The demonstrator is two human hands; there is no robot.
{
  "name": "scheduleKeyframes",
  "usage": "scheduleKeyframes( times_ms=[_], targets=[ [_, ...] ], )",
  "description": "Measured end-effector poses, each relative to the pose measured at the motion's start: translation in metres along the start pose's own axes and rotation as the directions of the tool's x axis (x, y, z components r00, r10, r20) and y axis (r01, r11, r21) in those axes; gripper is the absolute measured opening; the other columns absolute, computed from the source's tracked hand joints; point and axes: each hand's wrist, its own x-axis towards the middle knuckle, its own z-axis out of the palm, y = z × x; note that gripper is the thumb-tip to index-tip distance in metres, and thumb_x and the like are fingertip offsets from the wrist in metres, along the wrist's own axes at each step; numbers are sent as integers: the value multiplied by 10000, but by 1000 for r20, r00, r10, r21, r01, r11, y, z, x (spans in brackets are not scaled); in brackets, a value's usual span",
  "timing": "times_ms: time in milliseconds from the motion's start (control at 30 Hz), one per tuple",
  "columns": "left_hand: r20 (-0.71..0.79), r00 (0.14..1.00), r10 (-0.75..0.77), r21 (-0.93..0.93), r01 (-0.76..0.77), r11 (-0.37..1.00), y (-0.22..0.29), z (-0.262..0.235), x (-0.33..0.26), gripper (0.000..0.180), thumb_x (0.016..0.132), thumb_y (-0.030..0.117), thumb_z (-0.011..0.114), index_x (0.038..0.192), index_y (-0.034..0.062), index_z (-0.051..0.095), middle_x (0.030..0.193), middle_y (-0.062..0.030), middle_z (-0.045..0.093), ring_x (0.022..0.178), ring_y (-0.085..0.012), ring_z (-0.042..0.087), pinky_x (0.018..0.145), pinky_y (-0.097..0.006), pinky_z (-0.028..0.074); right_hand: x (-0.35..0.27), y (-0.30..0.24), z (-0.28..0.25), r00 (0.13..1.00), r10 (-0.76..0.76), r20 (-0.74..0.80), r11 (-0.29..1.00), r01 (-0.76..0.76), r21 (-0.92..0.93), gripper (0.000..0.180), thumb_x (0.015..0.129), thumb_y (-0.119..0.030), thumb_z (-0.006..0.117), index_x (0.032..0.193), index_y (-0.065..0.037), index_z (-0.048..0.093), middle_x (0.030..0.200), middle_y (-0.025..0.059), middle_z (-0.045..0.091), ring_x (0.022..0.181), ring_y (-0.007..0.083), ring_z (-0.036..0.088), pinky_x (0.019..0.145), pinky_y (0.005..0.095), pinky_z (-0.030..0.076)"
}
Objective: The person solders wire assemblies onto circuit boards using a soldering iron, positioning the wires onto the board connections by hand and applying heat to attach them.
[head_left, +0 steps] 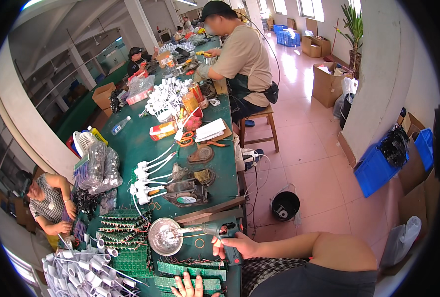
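A pistol-shaped tool (211,228) is gripped by its handle in the right hand (237,246), the fingers wrapped round it and its tip directed over a metal bowl (153,245), apparently so that the tip can be aimed closely. The left hand (189,287) is laid apart from it, fingers spread and clamped on nothing, over green circuit boards (173,269) at the near end of the bench (136,143), by its right edge; the flat palm-down pose seems suited to steadying them. The bowl, with whitish matter inside, is set just beyond the boards, probably for short reach. Wired boards (123,232) are stacked in overlapping rows beside it, and grey-white tubes (83,272) are heaped toward the near left corner, likely within easy reach. Farther along the green bench top, white fittings (141,180) are laid with their cables trailing. Beyond the right edge, a pink tiled floor (314,173) is occupied by a dark bin (285,205), a wooden stool (264,116) used by a co-worker (252,54), and a blue crate (378,168) placed by a pillar (383,74).
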Motion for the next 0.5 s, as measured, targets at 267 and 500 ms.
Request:
scheduleKeyframes(
  times_ms=[267, 500],
  targets=[
    [-12, 1000, 2, 4, -2, 1000, 0, 1, -1, 908, 667, 422, 751, 1436, 104, 388, 1522, -232, 238, 1383, -485, 182, 1059, -686, 119, 0, 2, -3, 1000, 7, 3, 1000, -7, -16, 291, 947, -238, 551, 1143, -26, 519, 934, 121, 624, 735, 170, 606, 693, 299, 491],
    [-27, 1000, 4, -9, -4, 1000, 1, 1, -1, 911, 667, 413, 755, 1439, 105, 384, 1524, -227, 237, 1385, -482, 181, 1061, -683, 121, 1, 2, -1, 999, 32, 9, 999, -32, -44, 298, 944, -244, 554, 1151, -33, 513, 958, 120, 624, 763, 173, 602, 717, 302, 481]
  ],
)
